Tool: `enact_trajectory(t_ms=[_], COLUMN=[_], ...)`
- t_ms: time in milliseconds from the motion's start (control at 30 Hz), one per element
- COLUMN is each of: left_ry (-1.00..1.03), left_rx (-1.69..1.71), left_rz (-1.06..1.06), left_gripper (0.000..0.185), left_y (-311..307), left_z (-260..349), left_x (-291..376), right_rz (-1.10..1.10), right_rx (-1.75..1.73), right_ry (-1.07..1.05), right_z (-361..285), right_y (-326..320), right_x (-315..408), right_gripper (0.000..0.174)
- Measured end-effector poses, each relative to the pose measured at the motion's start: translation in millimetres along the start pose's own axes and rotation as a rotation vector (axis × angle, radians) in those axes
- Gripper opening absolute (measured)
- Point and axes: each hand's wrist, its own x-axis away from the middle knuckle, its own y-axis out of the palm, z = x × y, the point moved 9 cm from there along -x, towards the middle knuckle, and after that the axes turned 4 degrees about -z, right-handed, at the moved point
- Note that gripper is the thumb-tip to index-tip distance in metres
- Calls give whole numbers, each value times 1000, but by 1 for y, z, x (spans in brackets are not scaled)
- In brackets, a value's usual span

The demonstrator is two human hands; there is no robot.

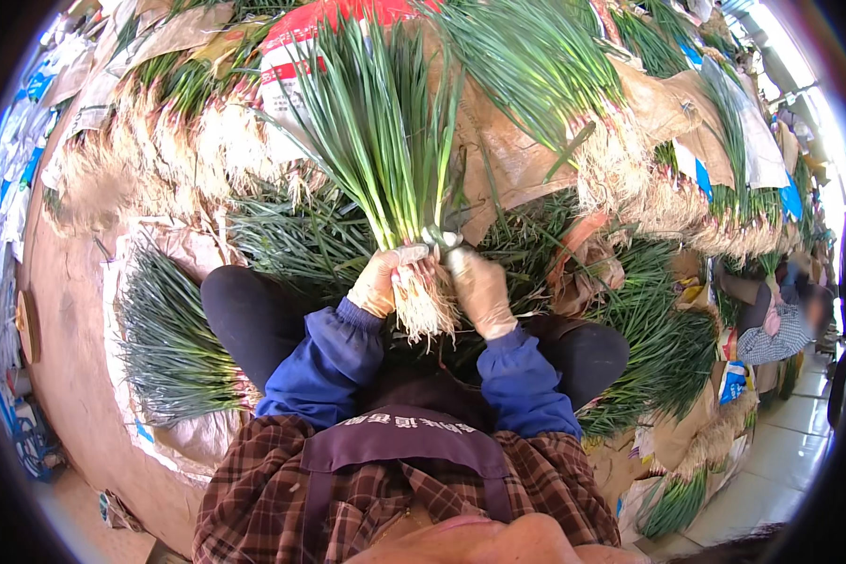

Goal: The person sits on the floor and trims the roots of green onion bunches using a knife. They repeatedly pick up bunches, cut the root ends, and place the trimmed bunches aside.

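Note:
A bunch of green onions (402, 141), with long green leaves and pale stringy roots, stands in front of me with its leaves pointing away. My left hand (383, 278), in a thin translucent glove, is closed around the stems just above the roots. My right hand (481, 285), gloved too and blurred, is at the right side of the same bunch, its fingertips by the stems. Whitish wraps show on the fingertips of both hands. Whether my right fingers grip a leaf or stem is hard to tell.
Loose green onions (303, 236) lie before my knees. A pile (176, 338) rests at my left, another (663, 331) at my right. Rooted bunches (197, 155) line the back, beside a red and white sack (282, 99). Another person (782, 324) sits at far right.

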Motion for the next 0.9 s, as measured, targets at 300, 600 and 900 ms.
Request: enact_trajectory(t_ms=[300,600,900], left_ry=[-87,-65,-116], left_rx=[82,9,102], left_rz=[-254,-338,-292], left_gripper=[31,25,27], left_y=[-7,8,18], left_z=[1,1,-10], left_x=[15,28,21], right_rz=[-81,74,-59], right_rx=[-675,563,-615], right_ry=[457,-176,374], right_z=[10,-57,11], right_y=[-31,11,-11], right_x=[-79,-41,-16], right_gripper=[47,24,66])
